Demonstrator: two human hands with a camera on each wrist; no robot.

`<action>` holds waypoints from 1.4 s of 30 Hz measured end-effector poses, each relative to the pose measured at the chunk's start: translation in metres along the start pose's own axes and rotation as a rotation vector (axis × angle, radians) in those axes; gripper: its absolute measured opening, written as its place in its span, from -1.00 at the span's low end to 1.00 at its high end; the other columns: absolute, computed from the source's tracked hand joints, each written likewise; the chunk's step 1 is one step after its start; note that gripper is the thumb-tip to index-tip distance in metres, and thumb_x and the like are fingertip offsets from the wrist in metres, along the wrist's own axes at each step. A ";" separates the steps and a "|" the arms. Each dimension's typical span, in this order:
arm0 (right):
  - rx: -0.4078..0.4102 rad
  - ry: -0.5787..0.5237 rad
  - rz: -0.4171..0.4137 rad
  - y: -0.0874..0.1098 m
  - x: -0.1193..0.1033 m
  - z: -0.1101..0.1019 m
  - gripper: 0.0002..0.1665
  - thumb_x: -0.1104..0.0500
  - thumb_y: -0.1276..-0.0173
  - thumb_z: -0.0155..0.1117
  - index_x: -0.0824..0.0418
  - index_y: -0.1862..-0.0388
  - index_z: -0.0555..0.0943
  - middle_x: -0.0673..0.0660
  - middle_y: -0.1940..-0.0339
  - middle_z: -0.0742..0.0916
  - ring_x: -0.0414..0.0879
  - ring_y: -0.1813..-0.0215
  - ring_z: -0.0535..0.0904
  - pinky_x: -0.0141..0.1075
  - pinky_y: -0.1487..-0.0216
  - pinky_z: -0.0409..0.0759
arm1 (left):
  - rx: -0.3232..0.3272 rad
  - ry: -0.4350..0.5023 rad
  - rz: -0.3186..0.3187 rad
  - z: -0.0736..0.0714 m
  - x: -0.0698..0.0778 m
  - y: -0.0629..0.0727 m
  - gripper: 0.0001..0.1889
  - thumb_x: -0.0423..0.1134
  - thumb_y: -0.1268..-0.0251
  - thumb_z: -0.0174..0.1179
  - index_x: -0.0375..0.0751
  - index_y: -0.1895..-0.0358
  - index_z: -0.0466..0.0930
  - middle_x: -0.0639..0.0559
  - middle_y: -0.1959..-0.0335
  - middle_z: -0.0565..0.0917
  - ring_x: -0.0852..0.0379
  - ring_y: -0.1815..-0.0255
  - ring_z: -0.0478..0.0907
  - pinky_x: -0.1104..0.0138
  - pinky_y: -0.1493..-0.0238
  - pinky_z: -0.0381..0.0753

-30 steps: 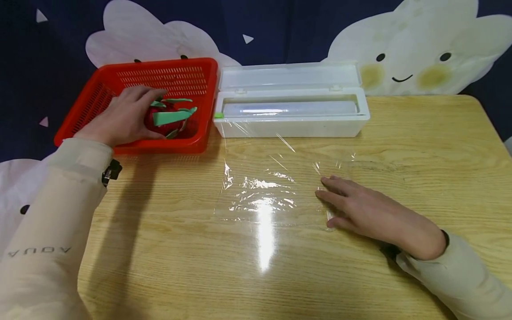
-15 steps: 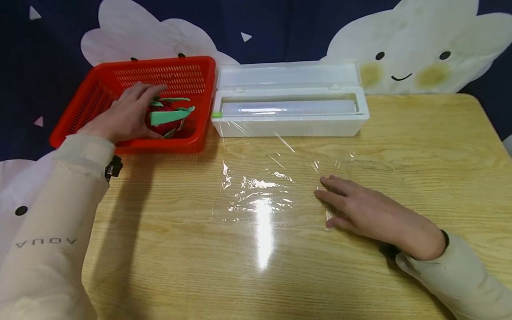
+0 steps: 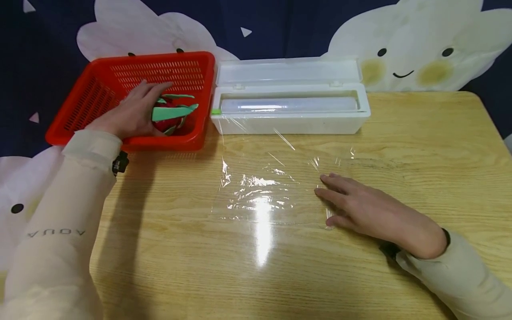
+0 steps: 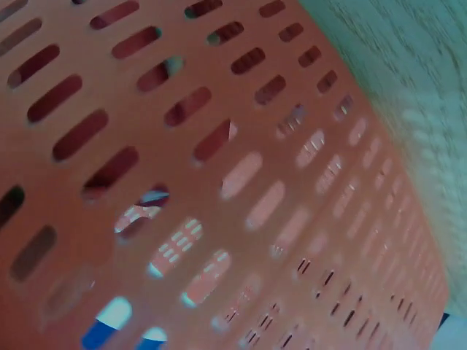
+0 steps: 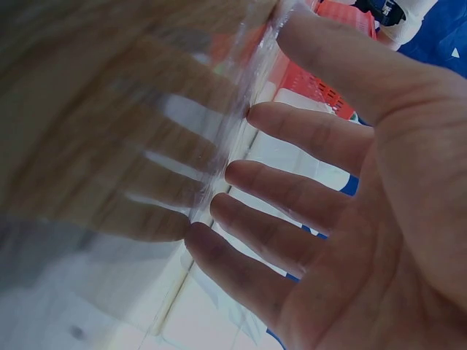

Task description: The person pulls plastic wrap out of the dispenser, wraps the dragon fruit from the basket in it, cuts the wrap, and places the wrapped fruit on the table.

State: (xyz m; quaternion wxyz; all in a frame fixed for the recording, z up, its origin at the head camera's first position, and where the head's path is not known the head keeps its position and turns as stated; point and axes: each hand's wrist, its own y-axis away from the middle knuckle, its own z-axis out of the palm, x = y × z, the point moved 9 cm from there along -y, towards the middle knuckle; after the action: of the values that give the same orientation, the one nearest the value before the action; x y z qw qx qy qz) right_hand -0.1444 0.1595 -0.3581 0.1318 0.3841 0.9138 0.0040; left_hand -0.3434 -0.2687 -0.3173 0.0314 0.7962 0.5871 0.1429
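The left hand (image 3: 132, 112) is reaching over the near rim of the red basket (image 3: 192, 143) and holding the fruit (image 3: 172, 113), its fingers curving round the far side and its thumb lying along the near side. The fruit, red with green leaves, is resting inside the basket, towards its right end. In the left wrist view the basket's slotted wall is hiding the fingers. The right hand (image 3: 364, 206) is resting its fingertips on the right edge of the film (image 3: 260, 182), the fingers spreading apart, nearly straight, gripping nothing. The film is lying across the table (image 3: 200, 275) and running up to the white box (image 3: 292, 124), where the roll (image 3: 290, 105) is sitting. The lid (image 3: 288, 72) is standing open behind it, and a cloud-patterned cloth (image 3: 280, 26) is hanging beyond
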 end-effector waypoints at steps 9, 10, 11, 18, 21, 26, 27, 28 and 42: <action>-0.006 0.001 0.010 0.001 0.001 -0.003 -0.20 -0.10 -0.38 0.43 0.20 -0.49 0.48 0.34 -0.56 0.47 0.29 -0.56 0.40 0.18 -0.40 0.55 | -0.036 0.062 -0.053 0.004 0.000 -0.005 0.32 0.14 0.09 0.64 0.18 -0.70 -0.13 -0.24 -0.66 0.01 -0.31 -0.55 0.03 -0.42 -0.40 0.37; -0.006 0.000 0.012 0.001 0.001 -0.003 -0.20 -0.10 -0.38 0.43 0.20 -0.49 0.48 0.34 -0.56 0.47 0.30 -0.56 0.40 0.19 -0.40 0.55 | -0.038 0.066 -0.056 0.004 0.000 -0.006 0.31 0.14 0.08 0.63 0.17 -0.69 -0.12 -0.25 -0.66 0.01 -0.31 -0.54 0.03 -0.42 -0.40 0.37; -0.006 0.000 0.013 0.001 0.002 -0.003 -0.20 -0.10 -0.38 0.43 0.20 -0.49 0.48 0.34 -0.56 0.47 0.30 -0.56 0.40 0.19 -0.40 0.55 | -0.039 0.069 -0.057 0.004 0.001 -0.007 0.30 0.15 0.07 0.63 0.16 -0.69 -0.11 -0.25 -0.65 0.01 -0.31 -0.53 0.03 -0.41 -0.40 0.37; 0.001 -0.006 0.016 0.002 0.002 -0.002 -0.21 -0.10 -0.36 0.45 0.20 -0.48 0.49 0.34 -0.55 0.48 0.30 -0.55 0.41 0.17 -0.39 0.56 | -0.032 0.078 -0.021 0.006 0.002 -0.009 0.23 0.05 -0.01 0.62 0.02 -0.67 -0.05 -0.32 -0.59 0.10 -0.32 -0.48 0.11 -0.39 -0.42 0.36; 0.014 -0.005 0.003 0.002 0.001 0.000 -0.22 -0.10 -0.37 0.44 0.20 -0.47 0.50 0.35 -0.54 0.49 0.31 -0.54 0.43 0.18 -0.38 0.57 | -0.024 0.075 -0.011 0.008 0.003 -0.009 0.20 0.00 -0.03 0.61 -0.02 -0.66 -0.03 -0.35 -0.58 0.11 -0.34 -0.46 0.13 -0.38 -0.41 0.37; 0.019 -0.010 -0.002 0.000 0.001 0.003 -0.24 -0.09 -0.39 0.42 0.19 -0.47 0.50 0.36 -0.54 0.49 0.32 -0.53 0.44 0.19 -0.38 0.56 | -0.011 0.053 0.000 0.011 0.003 -0.013 0.16 -0.06 -0.05 0.61 -0.08 -0.65 0.00 -0.38 -0.56 0.13 -0.36 -0.45 0.17 -0.37 -0.42 0.38; 0.016 -0.012 -0.001 0.000 0.001 0.004 -0.24 -0.09 -0.39 0.42 0.19 -0.47 0.50 0.35 -0.54 0.49 0.32 -0.54 0.43 0.19 -0.38 0.55 | -0.011 0.044 0.003 0.012 0.003 -0.013 0.15 -0.06 -0.04 0.61 -0.08 -0.64 0.01 -0.38 -0.56 0.14 -0.36 -0.45 0.17 -0.37 -0.42 0.38; 0.013 -0.014 0.000 -0.001 0.002 0.005 -0.24 -0.09 -0.39 0.42 0.19 -0.47 0.50 0.35 -0.54 0.49 0.32 -0.54 0.43 0.19 -0.39 0.55 | -0.011 0.032 0.002 0.013 0.002 -0.012 0.15 -0.07 -0.04 0.62 -0.09 -0.64 0.02 -0.39 -0.55 0.15 -0.36 -0.44 0.17 -0.37 -0.42 0.38; 0.004 -0.009 -0.032 -0.014 0.002 0.013 -0.26 -0.07 -0.41 0.41 0.20 -0.47 0.50 0.35 -0.54 0.49 0.30 -0.54 0.42 0.16 -0.40 0.56 | 0.054 -0.089 -0.009 0.012 -0.009 -0.004 0.10 -0.09 0.01 0.63 -0.03 -0.60 0.12 -0.39 -0.53 0.20 -0.39 -0.41 0.21 -0.42 -0.30 0.46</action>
State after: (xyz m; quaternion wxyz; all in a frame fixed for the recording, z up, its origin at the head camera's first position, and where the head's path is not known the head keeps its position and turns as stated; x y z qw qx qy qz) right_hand -0.1524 0.1492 -0.3727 0.1353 0.3697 0.9192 -0.0017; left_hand -0.3465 -0.2744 -0.3312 0.0366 0.7998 0.5922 0.0914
